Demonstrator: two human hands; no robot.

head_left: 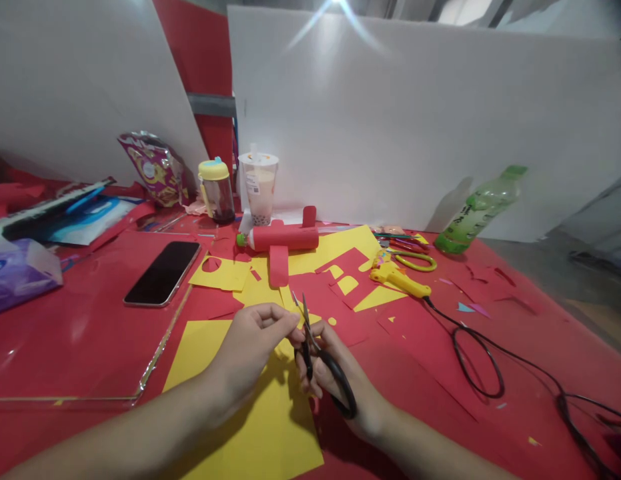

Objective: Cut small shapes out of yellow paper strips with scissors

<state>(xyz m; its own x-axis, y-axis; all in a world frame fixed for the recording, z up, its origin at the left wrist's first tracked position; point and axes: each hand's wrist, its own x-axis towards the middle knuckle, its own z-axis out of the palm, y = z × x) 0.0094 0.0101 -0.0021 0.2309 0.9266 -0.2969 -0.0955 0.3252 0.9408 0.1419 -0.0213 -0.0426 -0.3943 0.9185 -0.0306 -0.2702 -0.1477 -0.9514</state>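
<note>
In my right hand [335, 367] is a pair of black-handled scissors [335, 381], blades pointing up and away from me and slightly apart. My left hand [260, 337] is closed in a pinch, its fingertips right beside the blades. A small piece of yellow paper [301, 315] shows at those fingertips, between the blades; most of it is hidden. Under both hands lies a large yellow sheet [240, 427]. Beyond them rests a bottle wrapped in red paper [295, 238], with a green cap and red paper strips like wings and a tail.
A yellow hot glue gun [403, 280] trails a black cord [483, 340] on the right. Yellow-handled scissors [415, 261] lie behind it. A phone [163, 273] is at left. A bubble tea cup [260, 190], a yellow-lidded bottle [217, 190] and a tilted green bottle [477, 213] stand at the back.
</note>
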